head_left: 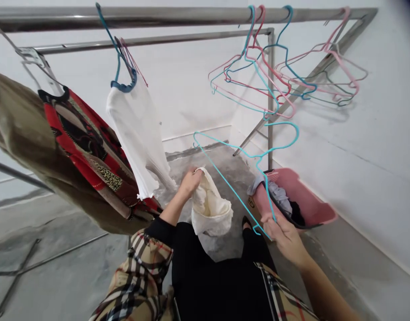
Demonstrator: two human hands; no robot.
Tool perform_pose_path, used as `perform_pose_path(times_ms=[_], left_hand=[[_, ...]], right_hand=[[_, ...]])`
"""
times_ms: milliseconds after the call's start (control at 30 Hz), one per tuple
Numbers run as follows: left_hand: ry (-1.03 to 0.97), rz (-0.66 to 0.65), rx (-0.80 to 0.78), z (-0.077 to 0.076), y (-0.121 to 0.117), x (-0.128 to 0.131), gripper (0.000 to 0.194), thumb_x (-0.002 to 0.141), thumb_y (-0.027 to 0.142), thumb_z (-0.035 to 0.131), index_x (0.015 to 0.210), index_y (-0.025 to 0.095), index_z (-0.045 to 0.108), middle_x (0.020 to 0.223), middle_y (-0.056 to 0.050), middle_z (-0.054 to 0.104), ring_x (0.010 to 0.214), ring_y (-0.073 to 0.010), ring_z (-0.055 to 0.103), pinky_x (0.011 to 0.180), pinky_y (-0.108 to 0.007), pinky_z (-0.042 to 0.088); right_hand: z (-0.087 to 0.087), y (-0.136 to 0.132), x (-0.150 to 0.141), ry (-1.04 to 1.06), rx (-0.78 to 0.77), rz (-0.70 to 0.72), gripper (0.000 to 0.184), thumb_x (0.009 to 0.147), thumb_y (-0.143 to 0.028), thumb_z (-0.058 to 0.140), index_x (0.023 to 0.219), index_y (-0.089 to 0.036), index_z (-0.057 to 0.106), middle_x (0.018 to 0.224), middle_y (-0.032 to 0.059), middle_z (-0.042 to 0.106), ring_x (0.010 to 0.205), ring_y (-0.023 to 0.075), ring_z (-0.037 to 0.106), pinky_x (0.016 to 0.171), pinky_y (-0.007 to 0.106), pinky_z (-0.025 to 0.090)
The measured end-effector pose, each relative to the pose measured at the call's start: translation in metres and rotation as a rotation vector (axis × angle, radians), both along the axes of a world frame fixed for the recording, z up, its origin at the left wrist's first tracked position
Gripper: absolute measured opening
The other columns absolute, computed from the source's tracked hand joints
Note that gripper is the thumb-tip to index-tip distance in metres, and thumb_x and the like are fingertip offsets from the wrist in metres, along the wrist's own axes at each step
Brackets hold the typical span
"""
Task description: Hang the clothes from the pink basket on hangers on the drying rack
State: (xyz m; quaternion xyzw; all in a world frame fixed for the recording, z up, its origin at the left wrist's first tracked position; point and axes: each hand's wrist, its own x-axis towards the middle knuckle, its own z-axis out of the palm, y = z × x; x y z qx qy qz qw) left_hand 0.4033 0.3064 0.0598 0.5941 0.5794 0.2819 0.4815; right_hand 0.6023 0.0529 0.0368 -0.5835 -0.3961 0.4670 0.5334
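Observation:
My left hand (pixel 191 182) is closed on the edge of a white garment (pixel 211 214), which hangs loosely with its opening facing me; its exact kind I cannot make out. In my right hand (pixel 281 234) is a turquoise clothes hanger (pixel 225 182), gripped at one end of its shoulder so that the hook points up and to the right. Hanger and garment are apart, the hanger to the right of the cloth.
Overhead runs a metal rail (pixel 178 17) with several hangers (pixel 255 84) at right. A white top (pixel 138 129), a patterned red garment (pixel 88 147) and brown cloth (pixel 27 151) hang at left. A pink basket (pixel 312 196) holding laundry stands at right.

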Motion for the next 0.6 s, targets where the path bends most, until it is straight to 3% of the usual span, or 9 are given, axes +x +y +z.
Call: perform_pose_path(times_ms=[133,333,500,600], left_hand=[[-0.108,0.105,-0.041,-0.002,0.014,-0.005,0.02,0.07,0.037,0.053,0.076,0.018,0.056,0.058,0.004,0.052,0.054,-0.0127,0.05,0.053,-0.023,0.037],[-0.197,0.119,-0.052,0.001,0.028,-0.01,0.02,0.068,0.039,0.053,0.073,0.019,0.053,0.055,0.004,0.052,0.052,-0.0131,0.052,0.054,-0.025,0.044],[-0.094,0.016,-0.003,0.001,0.021,-0.001,0.026,0.069,0.042,0.057,0.07,0.016,0.061,0.055,0.003,0.054,0.052,-0.0132,0.051,0.054,-0.025,0.041],[0.035,-0.096,0.082,0.008,0.009,0.006,0.029,0.072,0.043,0.059,0.07,0.015,0.068,0.051,0.004,0.05,0.051,-0.0125,0.047,0.053,-0.024,0.035]], right_hand=[[-0.008,-0.033,0.025,-0.02,-0.101,0.01,0.033,0.09,-0.056,0.049,0.093,-0.027,0.064,0.054,-0.0031,0.034,0.048,0.0139,0.034,0.047,0.028,0.03],[-0.006,-0.073,0.063,-0.323,-0.201,0.083,0.041,0.091,-0.055,0.047,0.099,-0.022,0.068,0.056,-0.0012,0.045,0.051,0.0129,0.044,0.05,0.024,0.038],[0.005,-0.057,0.053,-0.56,-0.139,0.16,0.041,0.095,-0.049,0.04,0.094,-0.02,0.07,0.061,0.0007,0.057,0.054,0.0132,0.052,0.054,0.024,0.042],[0.001,-0.038,0.039,-0.59,-0.063,0.218,0.041,0.097,-0.045,0.037,0.095,-0.02,0.069,0.059,-0.0003,0.057,0.052,0.0124,0.051,0.054,0.024,0.042]])
